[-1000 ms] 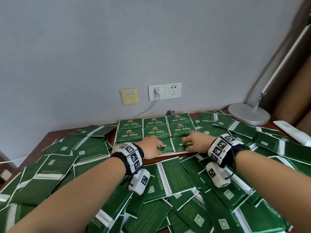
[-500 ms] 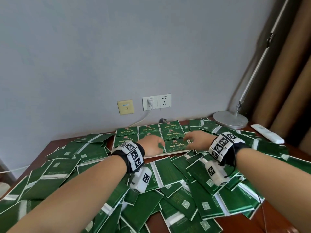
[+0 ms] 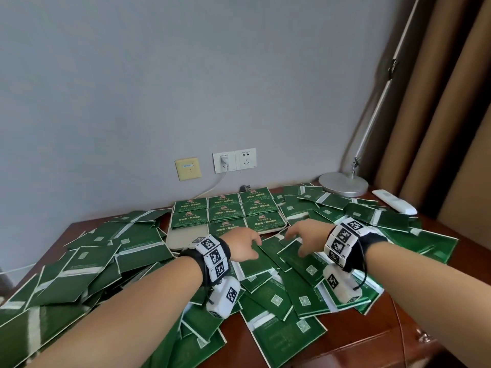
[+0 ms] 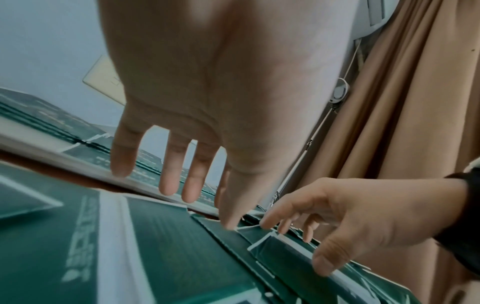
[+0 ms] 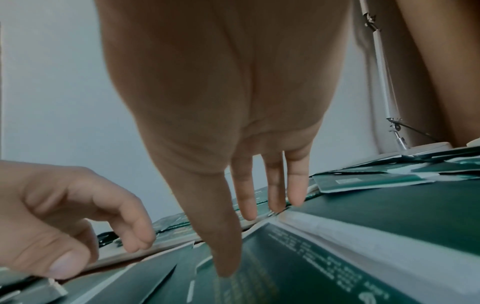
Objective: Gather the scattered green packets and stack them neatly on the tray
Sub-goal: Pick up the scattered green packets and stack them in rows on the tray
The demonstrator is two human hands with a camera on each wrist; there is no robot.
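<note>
Head view: green packets [image 3: 289, 264] strewn over table [image 3: 358, 338], tray [image 3: 183, 239] partly tiled. Left grip [image 3: 243, 247] and right grip [image 3: 305, 239] spread, empty, withdrawn from tray.

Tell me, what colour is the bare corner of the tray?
Pale beige-grey; the tray corner shows best in the head view, left of the stacked packets.

Bare forearms, no sleeves. Around each wrist a black strap carrying white blocks printed with black square-pattern markers — left band [image 3: 212, 254], right band [image 3: 342, 241]. Under each wrist a white camera housing [image 3: 223, 297] with its own marker — thin black cord looping beside the right one [image 3: 341, 288].
</note>
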